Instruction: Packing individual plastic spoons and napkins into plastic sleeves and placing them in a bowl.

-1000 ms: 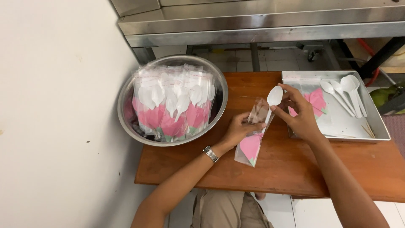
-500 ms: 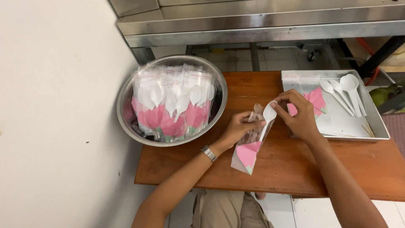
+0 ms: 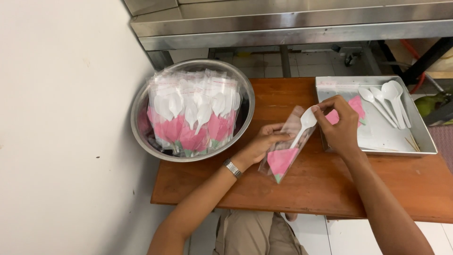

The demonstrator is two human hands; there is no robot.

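Two bare forearms reach up from the lower edge over a brown wooden bench [image 3: 330, 189], with the person's tan trousers [image 3: 250, 233] showing just below its front edge. On the left wrist sits a metal watch [image 3: 232, 168]. The left hand [image 3: 263, 143] has its fingers curled around the side of a clear plastic bag [image 3: 285, 151], holding it tilted above the bench; a folded pink napkin [image 3: 281, 161] fills the bag's lower end. The right hand [image 3: 340, 123] pinches a white plastic spoon [image 3: 304, 123] by its bowl, fingers narrow and closed on it, and the spoon's handle runs down inside the open mouth of the bag. Just beyond the right hand stands a shallow steel tray [image 3: 422, 141] on the bench; another pink napkin [image 3: 355, 107] lies in it, partly hidden by the hand, and several loose white spoons [image 3: 389, 94] lie at its far side, with a few thin sticks [image 3: 413, 141] by its right wall. To the left, a round steel bowl [image 3: 141, 127] holds many filled bags [image 3: 193, 113] standing upright, each with a spoon and a pink napkin. Farthest off runs a steel shelf [image 3: 292, 26], and a pale wall [image 3: 61, 127] lies on the left.
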